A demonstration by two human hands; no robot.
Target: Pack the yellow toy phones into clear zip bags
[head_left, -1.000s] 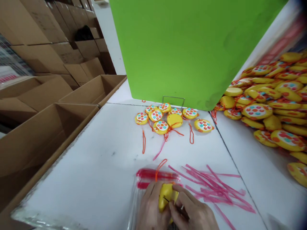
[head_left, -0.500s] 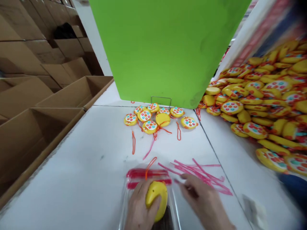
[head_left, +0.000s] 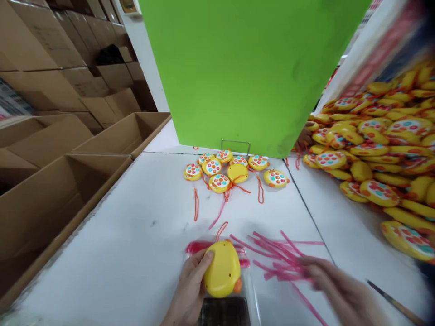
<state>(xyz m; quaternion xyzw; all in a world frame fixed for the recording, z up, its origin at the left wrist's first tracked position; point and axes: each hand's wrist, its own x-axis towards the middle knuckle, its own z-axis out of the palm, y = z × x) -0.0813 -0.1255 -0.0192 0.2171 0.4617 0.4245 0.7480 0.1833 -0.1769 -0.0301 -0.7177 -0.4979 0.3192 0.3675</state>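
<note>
My left hand [head_left: 192, 283] grips a yellow toy [head_left: 222, 269], its plain back with small screw holes facing up. An orange cord loop [head_left: 222, 230] sticks out from its top, and an orange knob shows low on its right. Under it lies a clear plastic tray [head_left: 253, 294] with a pinkish-red bundle [head_left: 197, 246] at its far end and a dark block [head_left: 224, 311] nearer me. My right hand [head_left: 335, 283], smeared by motion, has its fingers closed at the right end of some thin pink strips [head_left: 278, 253] on the white table.
Several yellow toys with coloured dots [head_left: 219, 182] lie before an upright green board [head_left: 251, 77]. A large heap of such toys [head_left: 380, 149] fills the right, with another person's hand [head_left: 303, 137] at its edge. Open cardboard boxes [head_left: 98, 181] line the left. A thin pointed tool [head_left: 394, 301] lies right.
My right hand has moved right, away from the tray, to the strips' right end, and some strips have shifted. The toy in my left hand now shows its back more fully. The view has shifted slightly.
</note>
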